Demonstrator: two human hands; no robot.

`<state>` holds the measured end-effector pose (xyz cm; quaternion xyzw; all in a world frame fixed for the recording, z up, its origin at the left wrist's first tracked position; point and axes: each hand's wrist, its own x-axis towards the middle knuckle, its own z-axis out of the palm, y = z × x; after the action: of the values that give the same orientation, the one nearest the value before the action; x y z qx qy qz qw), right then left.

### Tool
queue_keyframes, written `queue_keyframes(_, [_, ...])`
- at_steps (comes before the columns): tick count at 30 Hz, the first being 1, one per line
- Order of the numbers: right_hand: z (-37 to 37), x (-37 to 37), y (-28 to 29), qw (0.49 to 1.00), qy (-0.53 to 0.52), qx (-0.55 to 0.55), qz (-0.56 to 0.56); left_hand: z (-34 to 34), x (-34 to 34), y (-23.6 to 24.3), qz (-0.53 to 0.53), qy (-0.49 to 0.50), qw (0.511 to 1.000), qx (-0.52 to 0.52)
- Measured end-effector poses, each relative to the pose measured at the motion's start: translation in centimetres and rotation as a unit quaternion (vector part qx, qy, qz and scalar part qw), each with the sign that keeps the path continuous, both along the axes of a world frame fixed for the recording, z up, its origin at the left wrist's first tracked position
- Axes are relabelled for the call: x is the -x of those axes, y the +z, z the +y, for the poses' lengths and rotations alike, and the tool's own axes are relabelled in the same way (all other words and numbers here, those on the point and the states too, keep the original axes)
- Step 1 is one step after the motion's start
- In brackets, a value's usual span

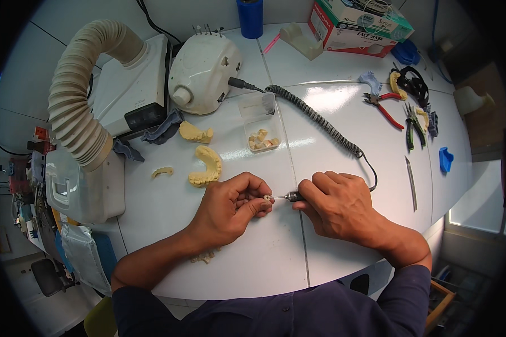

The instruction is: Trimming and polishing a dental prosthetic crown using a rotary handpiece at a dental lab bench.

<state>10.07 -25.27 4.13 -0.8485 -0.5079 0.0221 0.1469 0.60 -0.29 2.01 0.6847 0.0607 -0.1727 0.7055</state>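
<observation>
Between thumb and fingers, my left hand (233,203) pinches a tiny pale dental crown (268,197), partly covered by the fingertips. My right hand (338,203) is wrapped round a black rotary handpiece (293,196). Its thin metal bur points left and meets the crown, or nearly so; I cannot tell whether they touch. From the handpiece a black coiled cord (320,119) runs back to a cream control unit (204,72). A yellow dental cast (206,167) lies just beyond my left hand. Small pale pieces (203,256) lie under my left forearm, partly hidden.
A clear box (263,147) with several crowns stands behind my hands. Another cast (195,132) is at the left, near a ribbed suction hose (76,84). Red-handled pliers (389,112), green-black pliers (415,127) and a knife (411,182) lie right. Mask boxes (357,31) stand at the back.
</observation>
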Motion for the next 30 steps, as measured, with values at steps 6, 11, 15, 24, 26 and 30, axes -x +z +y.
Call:
queue_keyframes(6, [-0.02, 0.04, -0.05, 1.000, -0.003, -0.006, 0.001, -0.06, -0.04, 0.08, -0.002, 0.003, 1.000, -0.001])
queue_keyframes(11, [0.00, 0.03, -0.11, 1.000, 0.002, -0.010, -0.004, -0.04, 0.03, -0.24, -0.014, 0.005, 1.000, 0.002])
queue_keyframes(15, [-0.01, 0.04, -0.17, 1.000, 0.002, -0.010, -0.007, -0.03, 0.02, -0.27, -0.010, 0.006, 1.000, 0.000])
queue_keyframes(24, [-0.02, 0.12, -0.15, 1.000, 0.004, -0.006, -0.008, -0.05, -0.03, -0.13, -0.010, 0.008, 1.000, 0.002])
queue_keyframes(26, [-0.03, 0.09, -0.16, 1.000, 0.004, -0.003, -0.009, -0.05, -0.04, -0.11, -0.014, 0.006, 1.000, -0.001])
queue_keyframes(30, [-0.05, 0.10, -0.27, 1.000, 0.005, -0.010, -0.010, -0.06, -0.03, -0.17, -0.017, 0.008, 1.000, -0.007])
